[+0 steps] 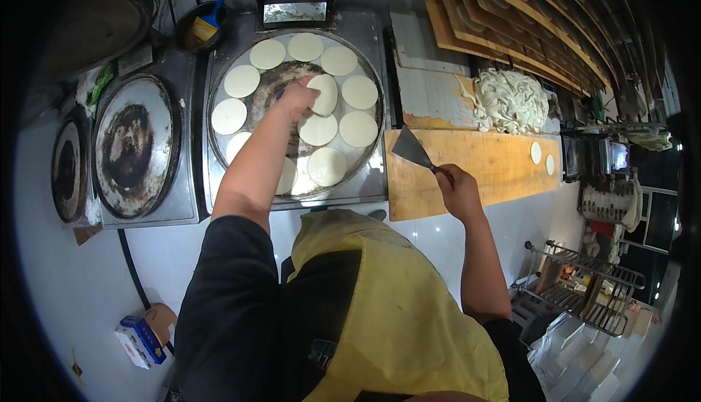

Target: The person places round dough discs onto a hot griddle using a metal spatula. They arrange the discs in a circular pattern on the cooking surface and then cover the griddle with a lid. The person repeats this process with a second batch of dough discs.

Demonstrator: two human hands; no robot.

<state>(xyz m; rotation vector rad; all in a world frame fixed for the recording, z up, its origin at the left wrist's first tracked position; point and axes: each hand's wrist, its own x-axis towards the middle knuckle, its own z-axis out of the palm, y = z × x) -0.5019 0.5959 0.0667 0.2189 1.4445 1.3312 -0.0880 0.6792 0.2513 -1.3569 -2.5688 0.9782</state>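
My left hand (298, 100) is over the middle of a large round griddle (213, 139), its fingers closed on a pale dough disc (322, 97) held just above another disc (318, 130). Several more pale discs (326, 166) lie in a ring on the darkened metal. My right hand (456, 192) grips a metal scraper (414, 148) by its handle, over the left part of a long wooden board (485, 172). Two small pale discs (536, 153) lie at the board's right. The tips of my left fingers are partly hidden by the disc.
Two more round griddles (133, 143) stand at left, with a pot (185, 26) holding a blue-handled brush behind. A pile of pale dough scraps (511, 99) lies behind the board, under stacked wooden boards (467, 29). Metal racks (584, 285) are at lower right, boxes (146, 340) at lower left.
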